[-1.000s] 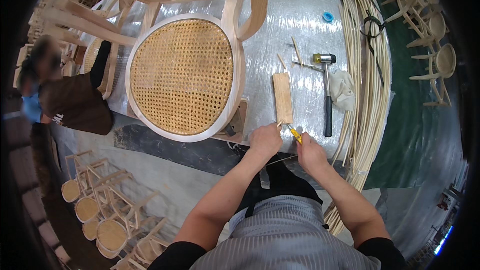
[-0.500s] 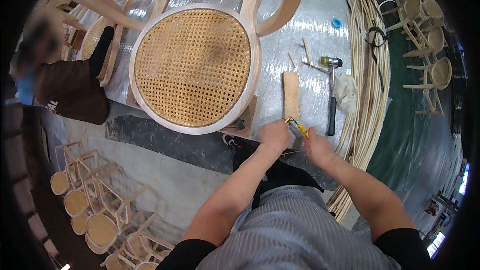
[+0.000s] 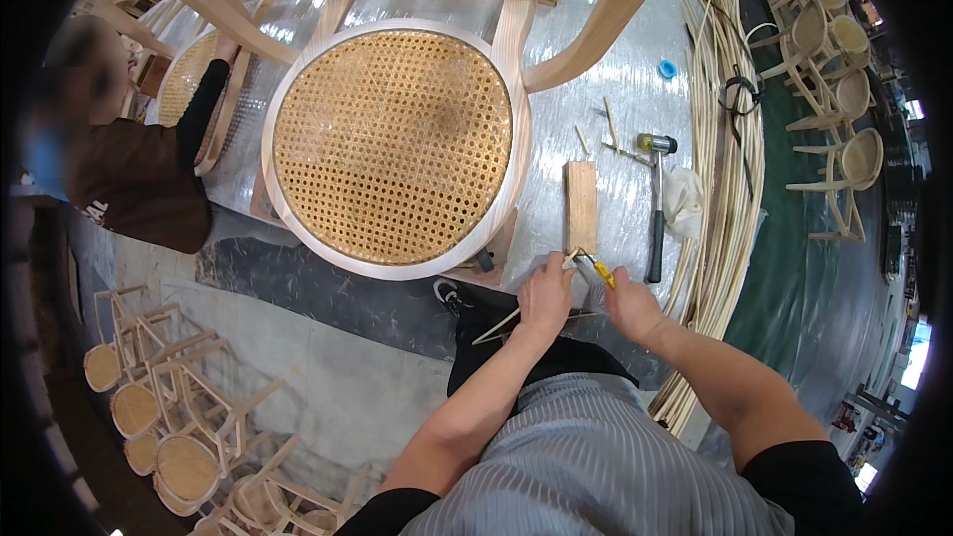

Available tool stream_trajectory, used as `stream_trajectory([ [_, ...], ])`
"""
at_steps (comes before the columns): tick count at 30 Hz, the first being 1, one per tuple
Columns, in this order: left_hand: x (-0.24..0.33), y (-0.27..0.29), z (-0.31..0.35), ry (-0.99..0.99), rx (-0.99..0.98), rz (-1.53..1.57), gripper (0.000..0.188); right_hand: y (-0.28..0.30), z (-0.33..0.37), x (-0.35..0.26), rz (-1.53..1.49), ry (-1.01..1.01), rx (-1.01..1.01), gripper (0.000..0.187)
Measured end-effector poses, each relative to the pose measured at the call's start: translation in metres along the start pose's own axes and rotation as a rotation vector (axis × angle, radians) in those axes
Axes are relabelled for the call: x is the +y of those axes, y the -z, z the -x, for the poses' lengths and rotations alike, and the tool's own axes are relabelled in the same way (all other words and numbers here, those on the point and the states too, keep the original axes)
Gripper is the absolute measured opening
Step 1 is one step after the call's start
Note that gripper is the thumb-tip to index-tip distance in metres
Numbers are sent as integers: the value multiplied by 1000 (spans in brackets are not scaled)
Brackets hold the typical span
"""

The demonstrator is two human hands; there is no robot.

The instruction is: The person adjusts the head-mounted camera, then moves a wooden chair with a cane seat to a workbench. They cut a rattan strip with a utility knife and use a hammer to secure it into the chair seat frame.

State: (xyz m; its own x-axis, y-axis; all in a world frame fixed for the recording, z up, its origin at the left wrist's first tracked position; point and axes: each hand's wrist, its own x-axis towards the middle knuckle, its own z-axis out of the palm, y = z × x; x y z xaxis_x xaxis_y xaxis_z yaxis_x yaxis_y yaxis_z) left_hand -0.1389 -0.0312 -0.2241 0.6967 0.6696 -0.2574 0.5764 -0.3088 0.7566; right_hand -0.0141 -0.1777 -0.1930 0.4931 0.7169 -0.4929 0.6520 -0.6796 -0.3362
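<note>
The left hand (image 3: 545, 295) is closed around a thin pale cane splint (image 3: 516, 316), its fingertips pinching the strip's upper end at the near edge of a small rectangular block of light wood (image 3: 582, 205); the strip's free end slants down past the wrist. The right hand (image 3: 627, 306) is clenched on a small yellow-handled knife (image 3: 600, 272), blade tip meeting the strip just beside the block. Both forearms rise bare from black cuffs, converging. The block lies on a table wrapped in glossy clear plastic (image 3: 615, 69). Right of it lies a black-handled mallet (image 3: 655, 208) beside a crumpled white cloth (image 3: 683, 201). Left stands a round chair seat of honey-coloured woven cane in a pale wooden rim (image 3: 395, 147).
</note>
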Motion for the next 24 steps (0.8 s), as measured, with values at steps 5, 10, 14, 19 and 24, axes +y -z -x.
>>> stream_trajectory([
  [5,-6,-2,-2,-8,1,-28,18,9,2,-7,20,-3,-42,25],
  [10,-6,-2,0,-15,6,7,18,1,-3,-1,12,9,-55,25],
  [14,-4,1,-6,5,-23,10,17,-6,-6,5,-16,2,-27,25],
  [19,8,4,-5,47,-10,-3,17,20,-1,-8,-27,23,-53,25],
  [24,10,3,-9,17,26,107,13,37,-2,-14,18,22,-58,24],
])
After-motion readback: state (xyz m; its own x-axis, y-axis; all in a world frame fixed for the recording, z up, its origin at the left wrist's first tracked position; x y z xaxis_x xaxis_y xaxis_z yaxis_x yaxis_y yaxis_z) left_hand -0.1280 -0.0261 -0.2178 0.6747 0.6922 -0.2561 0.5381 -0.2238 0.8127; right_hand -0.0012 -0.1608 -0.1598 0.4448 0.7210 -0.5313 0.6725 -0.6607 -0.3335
